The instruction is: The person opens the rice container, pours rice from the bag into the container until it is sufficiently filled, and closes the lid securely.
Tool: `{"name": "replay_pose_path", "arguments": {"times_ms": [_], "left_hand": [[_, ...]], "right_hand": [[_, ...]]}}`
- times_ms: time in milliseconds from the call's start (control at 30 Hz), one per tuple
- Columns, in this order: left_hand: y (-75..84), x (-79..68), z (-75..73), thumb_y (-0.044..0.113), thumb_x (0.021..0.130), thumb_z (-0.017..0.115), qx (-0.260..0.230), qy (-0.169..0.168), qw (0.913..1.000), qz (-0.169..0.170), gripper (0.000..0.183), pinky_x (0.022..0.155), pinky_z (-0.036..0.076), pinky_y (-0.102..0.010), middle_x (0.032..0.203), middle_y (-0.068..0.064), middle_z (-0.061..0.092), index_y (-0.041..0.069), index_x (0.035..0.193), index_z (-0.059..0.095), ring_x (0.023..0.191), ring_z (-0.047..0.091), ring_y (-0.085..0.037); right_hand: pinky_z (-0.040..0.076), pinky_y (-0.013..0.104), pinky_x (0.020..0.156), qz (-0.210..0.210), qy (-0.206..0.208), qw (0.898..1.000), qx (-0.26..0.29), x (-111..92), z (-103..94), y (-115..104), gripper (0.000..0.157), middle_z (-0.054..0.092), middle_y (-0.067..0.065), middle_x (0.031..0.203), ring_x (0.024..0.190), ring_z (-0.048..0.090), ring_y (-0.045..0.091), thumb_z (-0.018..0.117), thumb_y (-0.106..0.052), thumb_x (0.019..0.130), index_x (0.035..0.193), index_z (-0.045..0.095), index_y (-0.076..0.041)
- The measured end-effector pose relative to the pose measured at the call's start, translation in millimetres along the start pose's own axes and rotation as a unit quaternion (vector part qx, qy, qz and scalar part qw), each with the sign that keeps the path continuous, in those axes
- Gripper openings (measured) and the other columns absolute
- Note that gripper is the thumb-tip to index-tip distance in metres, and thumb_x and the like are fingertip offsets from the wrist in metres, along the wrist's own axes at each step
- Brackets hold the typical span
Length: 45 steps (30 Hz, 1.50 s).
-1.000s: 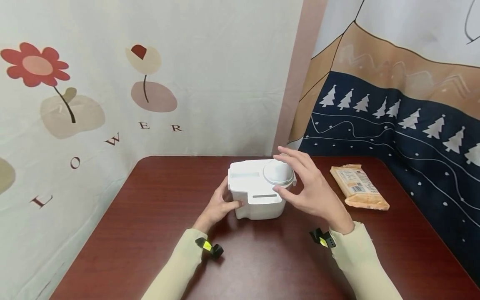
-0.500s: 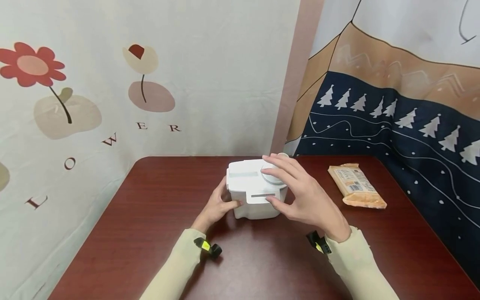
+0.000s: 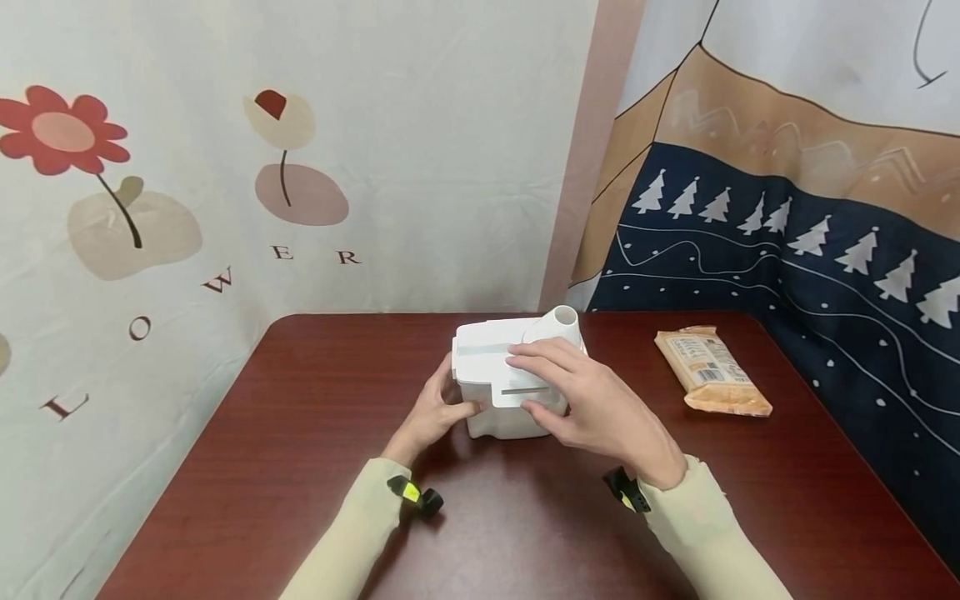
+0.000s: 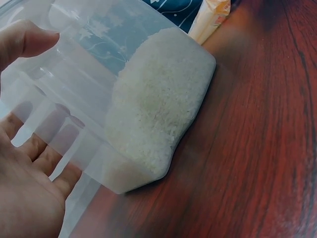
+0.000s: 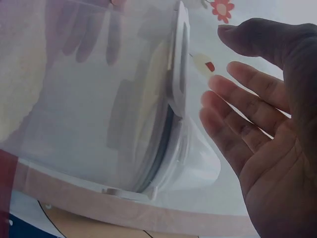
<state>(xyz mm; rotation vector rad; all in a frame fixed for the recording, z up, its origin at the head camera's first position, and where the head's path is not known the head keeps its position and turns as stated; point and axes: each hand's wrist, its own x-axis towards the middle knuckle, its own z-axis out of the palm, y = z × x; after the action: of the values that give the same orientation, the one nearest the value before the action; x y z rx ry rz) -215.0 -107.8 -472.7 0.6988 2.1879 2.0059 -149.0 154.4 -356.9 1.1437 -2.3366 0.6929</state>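
A rice container (image 3: 506, 423) with a white lid (image 3: 483, 337) stands on the table, with white rice (image 4: 158, 94) showing through its translucent wall in the left wrist view. On the lid's back right corner a white spout (image 3: 561, 323) points up, its round end uncovered. My left hand (image 3: 431, 421) grips the container's left side, thumb at the front and fingers around the far side. Over the lid's front right part is my right hand (image 3: 592, 408), fingers spread and slightly bent, thumb by the front latch (image 3: 513, 393). In the right wrist view its palm (image 5: 277, 163) faces the lid and holds nothing.
A sealed orange and clear food packet (image 3: 712, 371) lies on the right of the dark red wooden table (image 3: 330, 392). A flower-printed curtain (image 3: 435, 167) hangs behind, and a navy tree-patterned cloth (image 3: 750, 250) hangs on the right.
My right hand has moved left and down from around the spout to the lid's front, bringing the spout's round end into view. My left hand keeps its grip on the container.
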Motion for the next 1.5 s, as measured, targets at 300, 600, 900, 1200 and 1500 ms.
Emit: {"name": "replay_pose_path", "arguments": {"times_ms": [300,600,900,1200,1500], "left_hand": [[-0.6,0.6,0.1,-0.002,0.081,0.074,-0.013,0.000,0.9999,0.005,0.086,0.102,0.051,-0.027,0.140,-0.017,0.056,0.015,0.156,0.035,0.119,0.061,-0.014],[-0.6,1.2,0.3,-0.003,0.081,0.073,-0.024,-0.005,0.9997,0.008,0.087,0.101,0.051,-0.027,0.141,-0.017,0.056,0.015,0.157,0.035,0.119,0.061,-0.014],[-3.6,-0.5,2.2,-0.005,0.081,0.072,-0.034,-0.002,0.9990,0.029,0.088,0.101,0.051,-0.024,0.139,-0.010,0.056,0.013,0.158,0.034,0.118,0.060,-0.010],[-3.8,-1.7,4.0,-0.007,0.078,0.070,-0.051,0.007,0.9976,0.045,0.090,0.102,0.050,-0.024,0.135,0.004,0.059,0.012,0.159,0.034,0.119,0.060,-0.010],[-3.5,-0.9,4.2,-0.006,0.076,0.068,-0.035,0.018,0.9983,0.043,0.089,0.100,0.050,-0.026,0.136,0.001,0.059,0.011,0.157,0.036,0.117,0.059,-0.010]], "right_hand": [[0.060,0.031,0.088,-0.017,-0.010,0.999,-0.043,2.7,10.8,1.6,0.042,0.068,0.002,0.125,0.114,0.062,0.017,0.085,-0.014,0.084,0.124,0.072,-0.008],[0.060,0.030,0.087,-0.001,0.006,0.998,-0.058,4.5,16.6,0.2,0.035,0.070,0.000,0.119,0.111,0.062,0.016,0.087,-0.013,0.082,0.115,0.075,-0.009],[0.060,0.028,0.080,-0.005,0.058,0.997,-0.046,3.0,26.4,2.7,0.033,0.074,-0.002,0.111,0.102,0.064,0.015,0.089,-0.006,0.077,0.107,0.078,-0.010],[0.060,0.026,0.078,0.005,0.082,0.996,-0.027,3.1,29.4,2.6,0.033,0.077,-0.003,0.106,0.099,0.066,0.013,0.092,-0.006,0.074,0.104,0.081,-0.011],[0.061,0.028,0.079,0.005,0.094,0.995,-0.015,4.3,32.1,5.1,0.031,0.078,-0.002,0.103,0.098,0.069,0.014,0.092,-0.005,0.072,0.102,0.082,-0.010]]}}
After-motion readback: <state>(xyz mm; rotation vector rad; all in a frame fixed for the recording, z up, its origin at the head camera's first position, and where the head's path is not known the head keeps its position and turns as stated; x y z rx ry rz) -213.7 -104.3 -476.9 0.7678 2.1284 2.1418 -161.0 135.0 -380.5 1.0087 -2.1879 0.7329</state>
